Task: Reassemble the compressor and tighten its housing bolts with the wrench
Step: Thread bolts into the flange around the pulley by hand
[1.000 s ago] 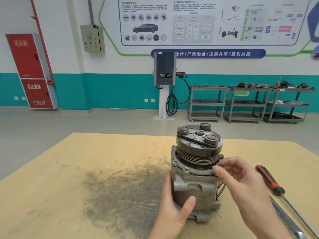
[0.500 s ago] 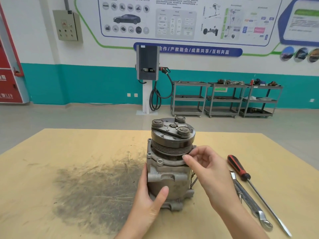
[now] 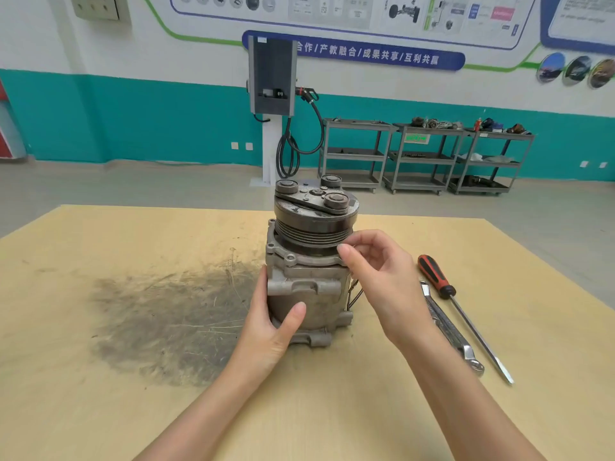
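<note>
The grey metal compressor [image 3: 309, 277] stands upright on the wooden table [image 3: 100, 410], its dark grooved pulley and clutch plate on top. My left hand [image 3: 269, 331] grips the lower left of the housing, thumb across the front. My right hand [image 3: 382, 274] is at the right side of the housing flange, thumb and fingers curled together in a pinch at the flange edge; whatever they pinch is hidden. A silver wrench [image 3: 449, 327] lies on the table right of my right hand.
A red-and-black-handled screwdriver [image 3: 459, 307] lies beside the wrench. A dark grimy stain [image 3: 173, 321] covers the table left of the compressor. Metal carts [image 3: 426, 154] and a charging post [image 3: 273, 104] stand by the far wall.
My view has shifted, so the compressor and tools sit further left in the frame. Both hands stay on the compressor; the right fingers keep working at the flange edge.
</note>
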A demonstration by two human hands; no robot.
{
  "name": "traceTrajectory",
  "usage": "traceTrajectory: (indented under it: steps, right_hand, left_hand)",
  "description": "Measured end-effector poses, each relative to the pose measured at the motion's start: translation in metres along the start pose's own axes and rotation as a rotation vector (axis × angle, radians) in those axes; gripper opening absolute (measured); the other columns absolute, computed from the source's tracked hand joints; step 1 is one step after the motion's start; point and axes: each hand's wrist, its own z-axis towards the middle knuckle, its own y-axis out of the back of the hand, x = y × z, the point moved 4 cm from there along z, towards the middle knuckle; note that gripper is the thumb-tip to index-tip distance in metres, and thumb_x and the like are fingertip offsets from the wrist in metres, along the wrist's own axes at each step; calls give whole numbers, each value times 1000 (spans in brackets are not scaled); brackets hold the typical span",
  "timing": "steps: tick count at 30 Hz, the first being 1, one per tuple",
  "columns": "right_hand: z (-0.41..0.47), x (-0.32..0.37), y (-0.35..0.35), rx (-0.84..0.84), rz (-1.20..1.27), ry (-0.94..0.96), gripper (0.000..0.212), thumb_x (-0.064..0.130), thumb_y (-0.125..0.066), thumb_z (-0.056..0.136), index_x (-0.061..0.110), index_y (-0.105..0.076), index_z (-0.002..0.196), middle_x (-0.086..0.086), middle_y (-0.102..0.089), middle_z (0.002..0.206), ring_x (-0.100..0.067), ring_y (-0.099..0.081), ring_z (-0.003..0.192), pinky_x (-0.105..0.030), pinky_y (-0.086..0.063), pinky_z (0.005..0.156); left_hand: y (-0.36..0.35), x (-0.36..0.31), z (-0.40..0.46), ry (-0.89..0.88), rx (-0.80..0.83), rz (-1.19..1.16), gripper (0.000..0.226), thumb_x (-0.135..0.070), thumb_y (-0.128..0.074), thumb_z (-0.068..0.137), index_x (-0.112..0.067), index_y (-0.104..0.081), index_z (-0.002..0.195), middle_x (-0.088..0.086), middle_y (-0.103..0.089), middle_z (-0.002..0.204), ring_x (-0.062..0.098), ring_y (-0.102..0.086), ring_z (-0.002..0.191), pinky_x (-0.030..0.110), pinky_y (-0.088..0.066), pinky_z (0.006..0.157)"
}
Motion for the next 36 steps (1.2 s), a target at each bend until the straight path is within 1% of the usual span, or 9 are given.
traceTrajectory:
  steps: [3,7,10,13,15,22,25,28,36]
  right_hand:
    - [-2,0,1,47,59,-7,8,10,-63,94,17,-67,93,11,-68,80,0,-60,75,-14,-46,69]
    - [1,0,0,-23,48,-27,11,14,-75,85,18,-65,85,2,-57,72,-8,-52,69,-19,-47,67]
    - [0,-1,-3,-53,17,-19,15,20,-77,82,20,-63,86,5,-50,67,-7,-47,66,-22,-44,65]
    - [-3,-2,-1,-7,43,-10,1,20,-66,93,20,-66,93,11,-62,76,-3,-54,72,-18,-45,69]
    - [-4,-1,1,32,55,-6,9,13,-60,96,18,-67,96,15,-66,81,2,-56,74,-16,-45,70]
    - [-3,0,-1,-31,10,-6,7,16,-70,89,18,-64,90,0,-61,80,-9,-56,75,-25,-50,71]
    - [-4,0,0,-14,38,-13,4,16,-64,94,18,-64,97,4,-64,85,-4,-58,77,-21,-48,70]
    - [-4,-1,3,37,32,-25,11,12,-58,97,18,-66,100,7,-67,90,-1,-59,79,-19,-46,71]
    - [-2,0,-1,-40,15,-17,12,17,-74,86,17,-64,91,-1,-55,74,-9,-51,71,-24,-47,68]
  left_hand:
    - [-1,0,-1,-3,5,-3,121,-79,-72,64,-19,-21,156,-9,-42,154,4,-36,143,45,-29,121]
    - [-2,2,1,-8,0,-22,125,-81,-72,61,-17,-21,156,-8,-41,154,3,-36,143,44,-29,121]
    - [-1,7,2,-18,9,-21,126,-82,-72,60,-20,-21,157,-14,-41,153,-2,-36,141,42,-28,121]
    - [-2,5,2,-26,23,-23,125,-81,-71,60,-21,-20,157,-14,-40,154,-2,-35,142,43,-28,121]
    - [-3,1,0,-26,23,-8,121,-80,-71,63,-19,-22,156,-10,-42,154,3,-37,142,44,-29,121]
    - [-2,-4,-2,-16,7,18,118,-79,-70,66,-17,-24,155,-7,-42,154,6,-37,143,45,-29,121]
    - [-1,-2,-2,-8,7,32,113,-78,-70,67,-19,-27,154,-8,-46,151,5,-40,141,44,-31,120]
    - [-1,2,-1,0,9,18,120,-81,-70,64,-16,-25,155,-4,-45,152,7,-39,142,45,-30,120]
    - [0,6,1,9,-8,31,125,-83,-69,62,-14,-23,156,-3,-44,153,6,-39,142,44,-30,120]
